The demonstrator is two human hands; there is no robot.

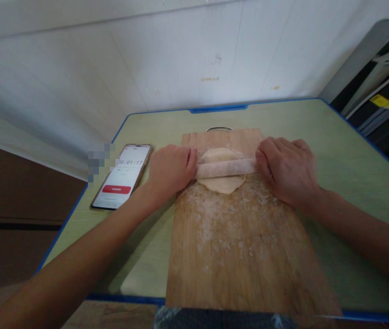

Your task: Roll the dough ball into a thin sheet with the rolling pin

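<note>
A pale, floured rolling pin point(226, 168) lies crosswise over a flat round of dough point(222, 184). My left hand point(173, 168) is closed around the pin's left end, and my right hand point(288, 169) grips its right end. Dough shows both beyond and in front of the pin; the strip beneath it is hidden. Under the dough is a wooden cutting board point(245, 274), dusted with flour around the middle, with a metal handle point(219, 129) at its far edge.
A phone point(122, 176) showing a running timer lies left of the board, close to my left forearm. The light green table point(338, 137) has a blue edge and meets a white wall point(181, 55). Dark folded metal items point(382, 91) stand beyond the table at right.
</note>
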